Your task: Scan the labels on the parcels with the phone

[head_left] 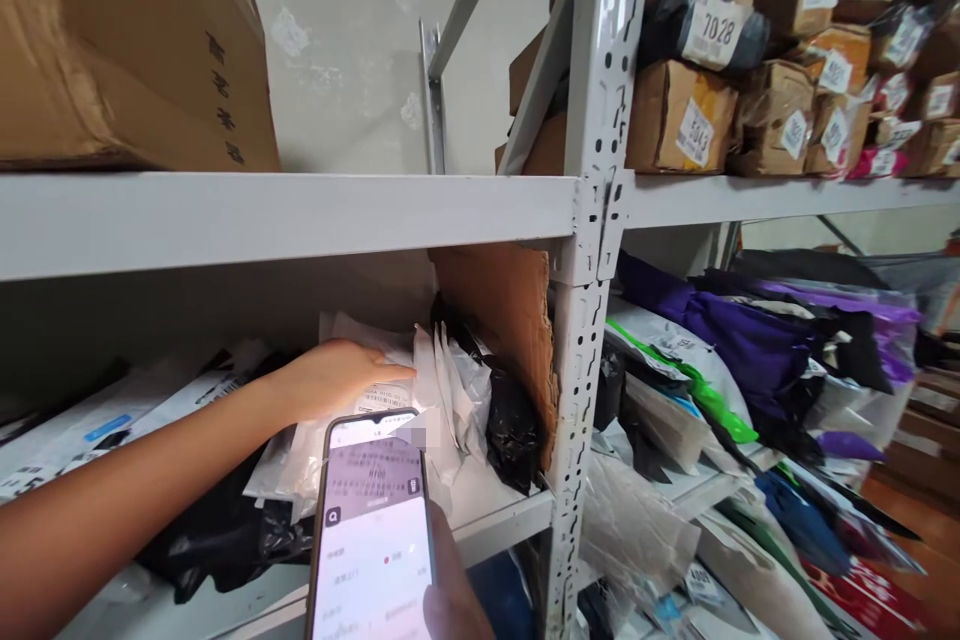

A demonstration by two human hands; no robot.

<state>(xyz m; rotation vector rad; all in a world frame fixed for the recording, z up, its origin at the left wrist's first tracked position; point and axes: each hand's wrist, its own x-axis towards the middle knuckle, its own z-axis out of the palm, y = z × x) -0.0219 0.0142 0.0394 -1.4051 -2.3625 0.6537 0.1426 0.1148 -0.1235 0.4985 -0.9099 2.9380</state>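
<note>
My left hand point(345, 378) reaches onto the lower shelf, its visible fingers stretched out to the right. It rests against a pale plastic mailing bag point(307, 455), just above a printed barcode label point(384, 397). Part of the hand's underside is hidden. In front of the bags, my right hand point(454, 580) is closed around a smartphone point(371, 540), held upright. Its lit screen shows a grey camera picture at the top and a white page with small text below. White mailers point(442, 390) stand on edge right of my left hand, beside a black plastic parcel point(514, 430).
A cardboard divider point(502, 320) stands by the perforated metal post point(581, 400). The shelf beam point(285, 220) runs above my left arm, with a large carton point(135, 40) on it. To the right are labelled boxes point(679, 120) and piled bagged parcels point(742, 330).
</note>
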